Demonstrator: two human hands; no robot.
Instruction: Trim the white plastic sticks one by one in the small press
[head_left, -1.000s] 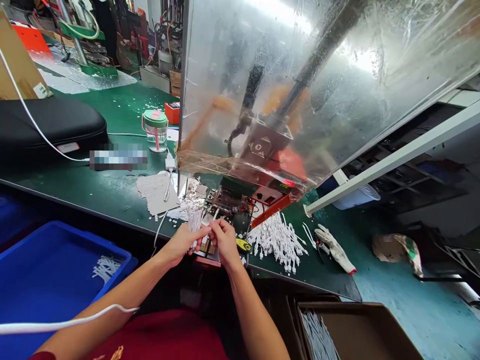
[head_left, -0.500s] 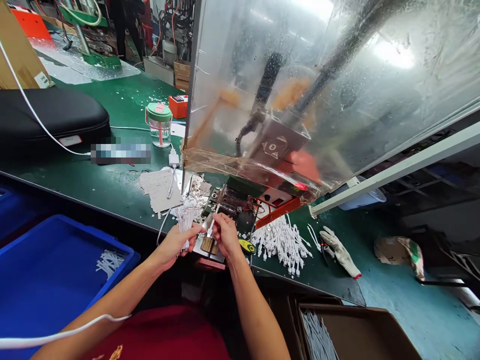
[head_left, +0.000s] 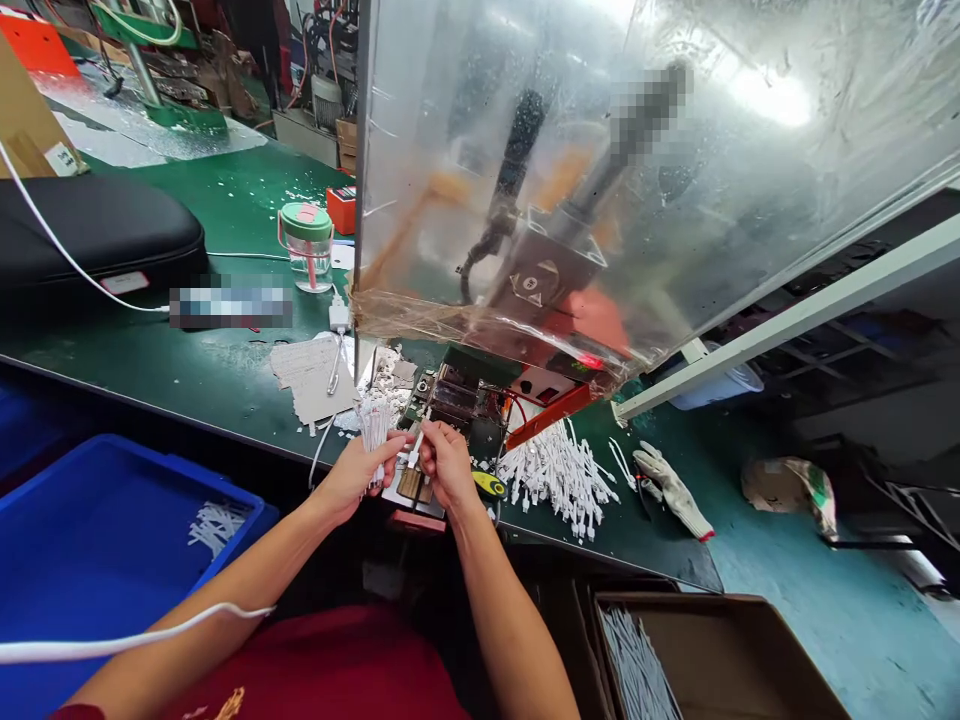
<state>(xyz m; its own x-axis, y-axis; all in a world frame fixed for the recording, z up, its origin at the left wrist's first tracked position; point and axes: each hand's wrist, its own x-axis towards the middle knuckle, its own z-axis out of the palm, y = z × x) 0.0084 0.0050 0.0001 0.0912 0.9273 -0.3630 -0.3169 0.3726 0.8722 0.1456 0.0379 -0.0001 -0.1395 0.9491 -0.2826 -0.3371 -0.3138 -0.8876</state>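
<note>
factory clutter fills the background behind a green table (head_left: 214,375), and a scuffed clear plastic shield (head_left: 517,170) leans over an exposed circuit board (head_left: 461,400) near its front edge. the left hand (head_left: 349,480) is closed around a bundle of white cables (head_left: 373,425), whose ends now stand higher above the fingers than they did half a second ago. the right hand (head_left: 448,465) pinches a single white cable end (head_left: 414,450) between thumb and fingers, just above a brown block (head_left: 409,484) at the board's front. the two hands stay close together, almost where they were a moment before. a loose pile of white cables (head_left: 559,480) lies just right of the board, near a yellow-handled tool (head_left: 489,485). a blue tray (head_left: 240,530) holding a few cables sits below the table edge at left, and a cardboard box (head_left: 720,610) holds more at lower right.
</note>
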